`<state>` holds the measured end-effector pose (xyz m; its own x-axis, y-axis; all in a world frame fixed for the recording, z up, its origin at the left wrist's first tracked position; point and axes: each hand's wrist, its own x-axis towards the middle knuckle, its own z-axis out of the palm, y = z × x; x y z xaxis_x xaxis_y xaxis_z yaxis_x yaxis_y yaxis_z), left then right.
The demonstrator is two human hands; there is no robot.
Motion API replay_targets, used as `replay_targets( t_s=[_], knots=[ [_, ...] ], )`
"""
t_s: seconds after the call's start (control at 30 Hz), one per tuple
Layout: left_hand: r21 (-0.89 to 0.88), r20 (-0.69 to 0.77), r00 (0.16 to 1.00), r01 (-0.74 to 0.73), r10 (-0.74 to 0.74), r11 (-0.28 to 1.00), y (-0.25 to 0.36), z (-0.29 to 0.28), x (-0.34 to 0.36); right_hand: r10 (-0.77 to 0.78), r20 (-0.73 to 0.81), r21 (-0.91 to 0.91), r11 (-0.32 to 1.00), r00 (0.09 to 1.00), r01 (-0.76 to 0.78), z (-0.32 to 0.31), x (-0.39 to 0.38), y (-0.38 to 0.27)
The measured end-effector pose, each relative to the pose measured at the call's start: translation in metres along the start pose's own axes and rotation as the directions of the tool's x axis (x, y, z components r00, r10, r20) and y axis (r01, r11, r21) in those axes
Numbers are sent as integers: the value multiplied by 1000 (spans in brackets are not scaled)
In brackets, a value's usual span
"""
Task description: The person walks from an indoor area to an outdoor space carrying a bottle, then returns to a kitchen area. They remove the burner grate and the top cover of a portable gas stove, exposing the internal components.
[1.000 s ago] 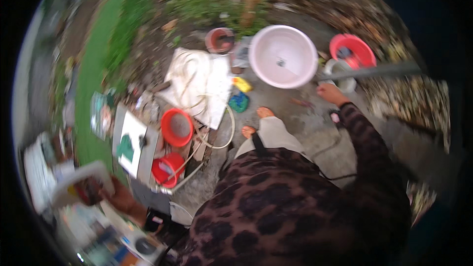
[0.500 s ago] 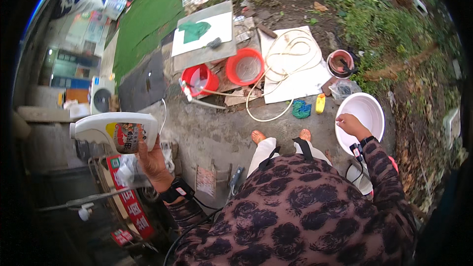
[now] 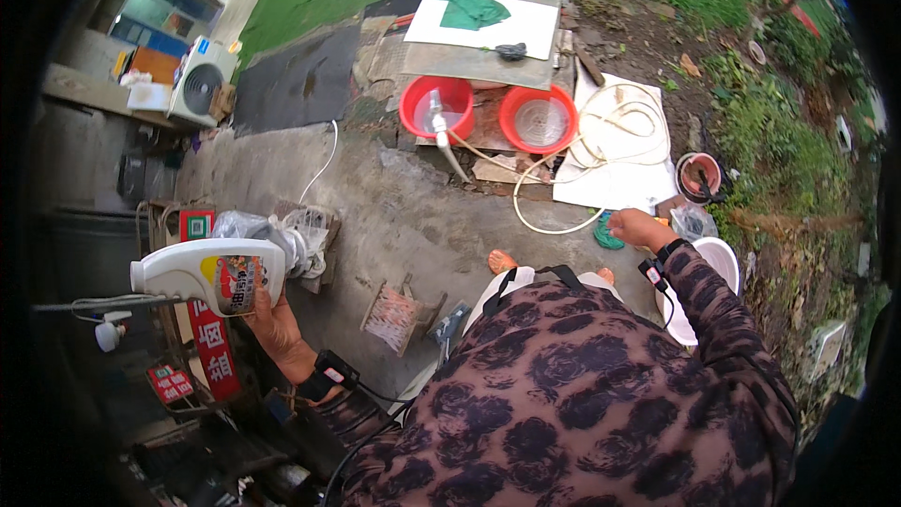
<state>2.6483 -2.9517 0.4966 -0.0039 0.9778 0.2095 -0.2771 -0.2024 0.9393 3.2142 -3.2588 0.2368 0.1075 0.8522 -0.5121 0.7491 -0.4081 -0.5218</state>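
Observation:
My left hand (image 3: pixel 279 330) is raised at the left and grips a white plastic detergent bottle (image 3: pixel 195 266) with a coloured label. The bottle lies on its side in the air, its neck to the left, and no cap shows on the mouth. My right hand (image 3: pixel 641 228) hangs in front of my body with the fingers curled closed; anything inside them is hidden. Just beyond its fingers is a green mesh cloth (image 3: pixel 608 235) on the ground. A white basin (image 3: pixel 729 258) stands to the right, partly covered by my right forearm.
Ahead stand two red tubs (image 3: pixel 413 127) beside a low table (image 3: pixel 422 61) with a green cloth (image 3: pixel 469 9). A coiled hose (image 3: pixel 624 122) lies on a white board. At left are a small stool (image 3: pixel 394 319) and an outdoor unit (image 3: pixel 202 84).
The view has turned left. My right hand has moved from over the white basin leftward, toward the green mesh cloth. My left hand still holds the bottle on its side.

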Motion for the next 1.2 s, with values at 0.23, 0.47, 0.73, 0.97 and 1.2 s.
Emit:
replay_targets(
  t_s=[0.23, 0.47, 0.73, 0.97, 1.2],
  knots=[
    [-16, -76, 997, 0, -1, 1000, 9, -89, 49, -114, 26, 7, 994, 993, 114, 6, 127, -106],
    [61, -213, 976, 58, -44, 996, -17, -148, 84, -292, 197, -70, 948, 936, 310, -18, 220, -193],
    [54, -201, 979, 19, -8, 998, -49, -196, 195, -477, 222, -107, 855, 850, 508, -28, 403, -290],
    [-10, -247, 960, 137, -135, 991, -75, -228, 357, -498, 138, 37, 866, 856, 498, -60, 561, -416],
    [20, -290, 948, 142, -130, 990, -113, -266, 497, -431, 219, -133, 875, 875, 465, -118, 688, -517]
  ],
)
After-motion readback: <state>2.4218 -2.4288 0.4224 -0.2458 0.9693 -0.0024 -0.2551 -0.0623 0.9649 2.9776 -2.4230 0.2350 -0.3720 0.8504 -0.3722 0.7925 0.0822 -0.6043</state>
